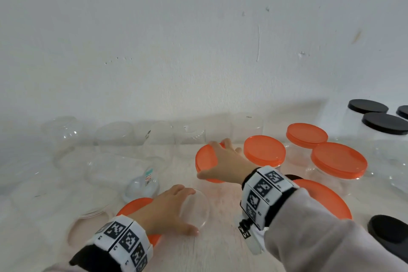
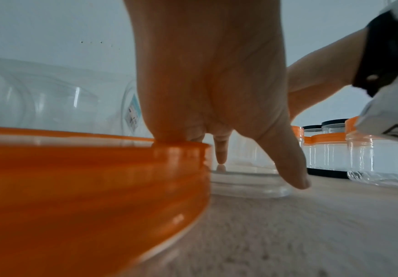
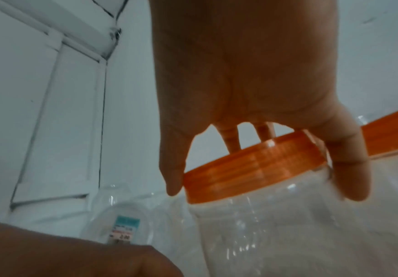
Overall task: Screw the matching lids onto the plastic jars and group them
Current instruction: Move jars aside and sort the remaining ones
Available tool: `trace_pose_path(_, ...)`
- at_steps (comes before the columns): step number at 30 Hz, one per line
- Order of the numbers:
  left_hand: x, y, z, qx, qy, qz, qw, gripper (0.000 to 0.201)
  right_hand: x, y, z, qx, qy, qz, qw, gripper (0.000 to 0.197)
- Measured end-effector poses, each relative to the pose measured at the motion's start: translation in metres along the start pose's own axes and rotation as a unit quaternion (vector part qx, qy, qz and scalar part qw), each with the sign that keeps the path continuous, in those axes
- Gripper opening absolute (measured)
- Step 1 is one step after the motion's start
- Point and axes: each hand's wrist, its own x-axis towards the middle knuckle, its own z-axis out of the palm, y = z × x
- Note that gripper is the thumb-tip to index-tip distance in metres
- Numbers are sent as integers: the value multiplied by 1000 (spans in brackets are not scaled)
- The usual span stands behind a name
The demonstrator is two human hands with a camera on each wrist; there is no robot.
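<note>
While the left hand (image 1: 167,212) lies low over the near edge of the desk (image 1: 220,249), its fingers are spread and curved around a clear lid (image 1: 195,207) that sits flat on the pale wood, thumb tip at the lid's near rim; whether it truly grips or only touches, I cannot tell. Under that wrist rests a loose orange lid (image 2: 93,180), just beside the clear one. Farther in, the right hand (image 1: 225,161) is clasped over the orange lid (image 3: 252,165) of an upright clear jar (image 3: 287,234), thumb on one side of the rim and fingers on the other. To its right stand three more orange-lidded jars (image 1: 265,150) close together, and behind those, near the wall, black-lidded jars (image 1: 367,107). Along the far left, open clear jars (image 1: 154,139) lie and stand against the wall (image 1: 198,40), one bearing a small label (image 1: 148,177).
</note>
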Motion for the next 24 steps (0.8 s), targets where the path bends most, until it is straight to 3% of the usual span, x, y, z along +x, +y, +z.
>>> trace_pose_path(8,-3,0,-3,-19,-1,16,1000,100,30,-11,-18,-66,-16,9,998,88)
trace_pose_path(13,-2,-3,-3,-51,-8,17,999,104,49,0,-70,-78,110,77,988,76)
trace_pose_path(15,-1,-4,-3,-58,-8,20,998,105,59,12,-83,-94,125,116,981,72)
trace_pose_path(20,0,-7,-3,-71,-17,14,997,107,82,39,-90,-99,97,188,972,85)
trace_pose_path(24,2,-9,-1,-78,-10,11,997,107,96,46,-91,-70,77,199,974,93)
